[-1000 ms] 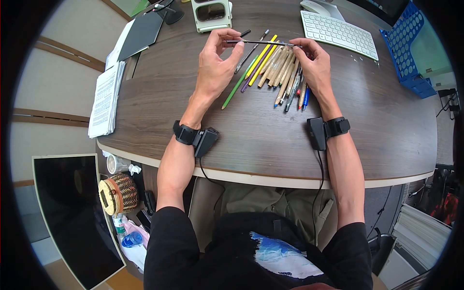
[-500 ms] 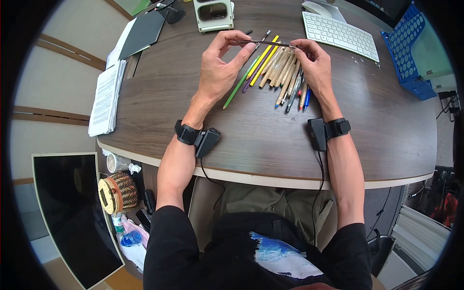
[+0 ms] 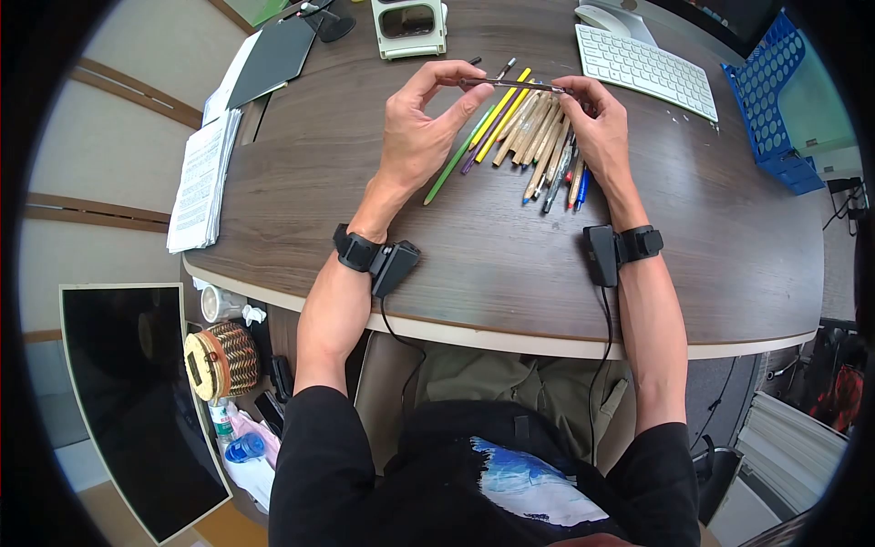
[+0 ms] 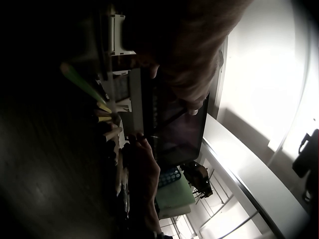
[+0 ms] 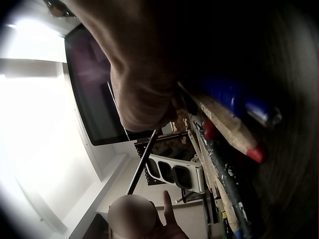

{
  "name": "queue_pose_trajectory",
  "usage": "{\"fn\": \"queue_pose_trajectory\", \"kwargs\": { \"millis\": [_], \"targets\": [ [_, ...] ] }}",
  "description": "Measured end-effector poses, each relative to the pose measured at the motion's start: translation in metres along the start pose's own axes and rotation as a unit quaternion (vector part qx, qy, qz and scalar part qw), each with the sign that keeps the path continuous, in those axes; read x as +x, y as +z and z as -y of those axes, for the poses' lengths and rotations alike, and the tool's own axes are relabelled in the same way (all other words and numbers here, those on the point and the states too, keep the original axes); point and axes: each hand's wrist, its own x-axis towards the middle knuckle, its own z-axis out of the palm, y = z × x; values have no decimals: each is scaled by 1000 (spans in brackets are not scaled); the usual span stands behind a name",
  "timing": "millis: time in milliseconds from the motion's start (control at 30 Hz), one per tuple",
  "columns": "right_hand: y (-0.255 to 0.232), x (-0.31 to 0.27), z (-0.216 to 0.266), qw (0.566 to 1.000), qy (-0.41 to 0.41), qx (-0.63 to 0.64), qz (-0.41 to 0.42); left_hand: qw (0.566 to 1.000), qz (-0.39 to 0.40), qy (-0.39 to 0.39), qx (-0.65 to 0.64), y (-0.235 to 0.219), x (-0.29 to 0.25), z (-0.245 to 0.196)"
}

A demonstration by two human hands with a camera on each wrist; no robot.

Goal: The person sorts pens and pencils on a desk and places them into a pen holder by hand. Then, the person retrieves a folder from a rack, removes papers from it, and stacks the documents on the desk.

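A slim dark pencil [image 3: 519, 85] spans the two hands above the far end of a pencil pile. The left hand [image 3: 419, 132] pinches its left part between thumb and fingers. At the other end, the right hand [image 3: 597, 123] grips it with the fingertips. Under the hands lie several bare wooden pencils [image 3: 530, 132], with a green pencil [image 3: 447, 173] and yellow pencils at the left. A blue pen [image 3: 581, 193] is at the right edge. In the right wrist view, a red-tipped pencil [image 5: 224, 122] is close to the right hand, and the held pencil [image 5: 142, 164] slants away from its fingertips.
A white keyboard [image 3: 647, 71] stands at the back right, beside a blue perforated rack [image 3: 766, 109]. A white stand [image 3: 410, 27] is at the back. Stacked papers [image 3: 200, 187] lie along the left edge. Small white scraps lie near the keyboard.
The left hand has shifted right, nearer the right hand, and the held pencil's left end has moved right with it. The right hand has barely moved. The pile lies as before.
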Motion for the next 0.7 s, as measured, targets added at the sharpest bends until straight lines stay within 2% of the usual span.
{"fn": "queue_pose_trajectory", "kwargs": {
  "millis": [700],
  "targets": [
    [0,0,3,1000,1,-2,-6,999,-38,7,9,2,1,7]
  ]
}}
